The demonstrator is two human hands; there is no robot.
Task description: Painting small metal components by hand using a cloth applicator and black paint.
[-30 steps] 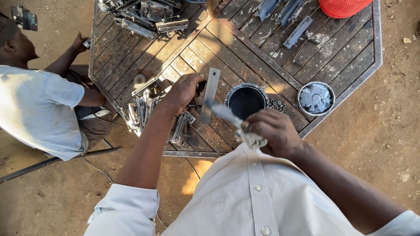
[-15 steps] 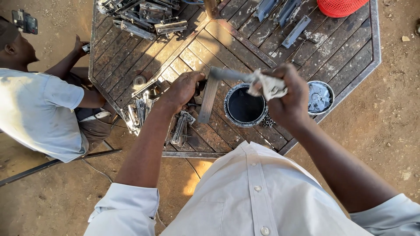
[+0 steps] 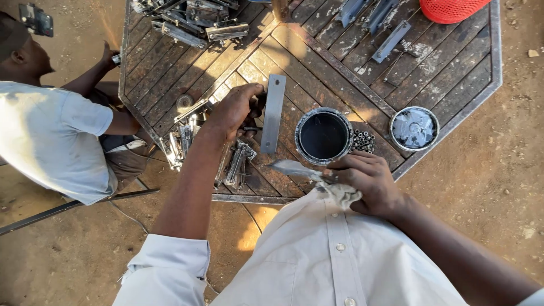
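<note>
Your left hand (image 3: 235,110) is closed around the lower end of a flat grey metal strip (image 3: 273,113), holding it upright against the wooden tabletop (image 3: 453,73) just left of the open black paint tin (image 3: 323,136). Your right hand (image 3: 368,181), at the lower middle of the frame, is curled shut on a paint-smeared brush (image 3: 297,168) and a wad of pale rag (image 3: 340,195) together; the brush tip points left, below the tin and apart from the strip.

As far as the frame shows, the strip looks bare and grey along its visible face, so the coating of this piece seems hardly begun. Whether the brush is loaded you cannot tell; its bristles look pale rather than wet black. A cluster of small metal fittings (image 3: 187,133) lies just under and left of your left wrist, and more brackets are heaped at the upper left (image 3: 192,22) and upper middle (image 3: 374,22) of the frame, none of them visibly dark with paint, so most of the pile looks untouched.

Your left arm reaches forward nearly straight from the shoulder, wrist bent inward over the strip. Your right arm is folded close, elbow out to the lower right, hand low near your shirt front. The tin's lid (image 3: 414,128) sits to the right, a red basket (image 3: 453,8) at the top edge, and another person (image 3: 51,136) crouches at the left of the tabletop.
</note>
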